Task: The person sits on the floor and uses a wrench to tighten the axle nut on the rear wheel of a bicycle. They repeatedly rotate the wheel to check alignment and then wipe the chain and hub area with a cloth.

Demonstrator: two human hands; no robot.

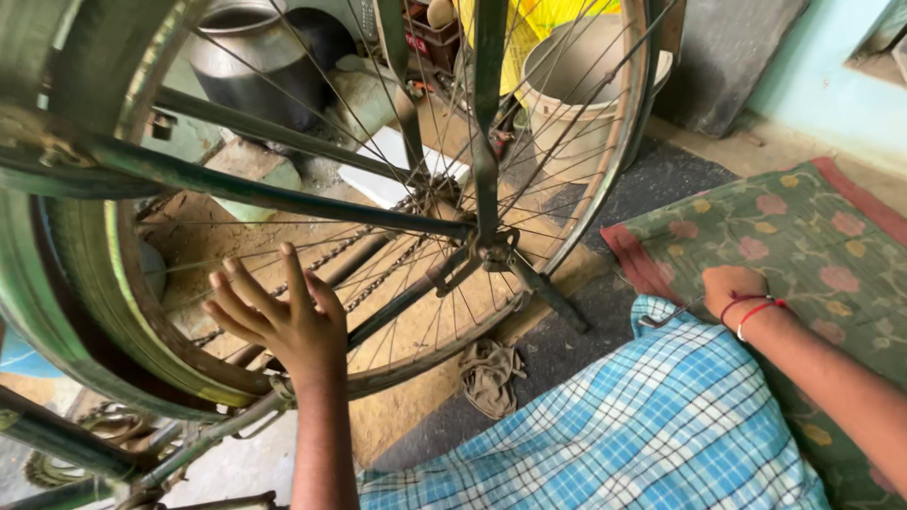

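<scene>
**Wheel check: left hand at the spokes, tool in the right**

Your bicycle wheel (378, 236) stands just ahead of your left hand (283, 326), fingers spread open against its spokes. Your right hand (732, 288), well apart on the floral mat (812, 227), grips a thin metal tool (666, 316). Judged: steadying stage; next, bring the tool across.

arms bare, no sleeves | R wrist: red + white thread bands (753, 307) | lap: blue/white checked cloth (652, 425)

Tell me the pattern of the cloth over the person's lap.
Blue-and-white check cloth, shown in the head view.
</scene>
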